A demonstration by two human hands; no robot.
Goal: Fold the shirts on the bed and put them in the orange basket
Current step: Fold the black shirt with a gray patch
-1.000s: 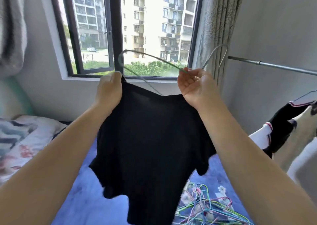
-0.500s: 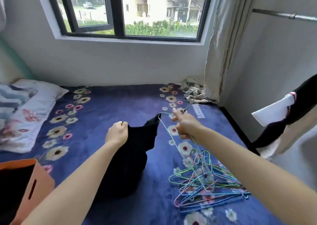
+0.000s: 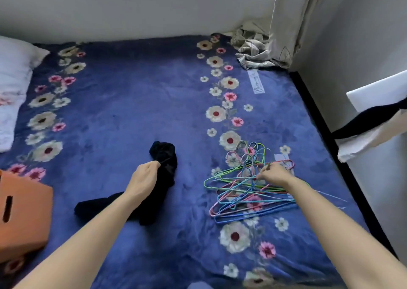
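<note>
Evidently the left hand [image 3: 144, 178] grips the bunched shirt [image 3: 164, 156] while the right hand [image 3: 274, 175] pinches a hanger [image 3: 268, 166] onto the pile [image 3: 242, 197], likely clearing up before folding.

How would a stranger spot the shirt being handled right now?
Find the big blue flowered bed blanket. Near its middle, between the orange plastic basket at its left edge and the heap of coloured wire hangers on the right, lies a crumpled black fabric shirt. The left hand grips it, and it is the only plain black thing on the blanket.
</note>
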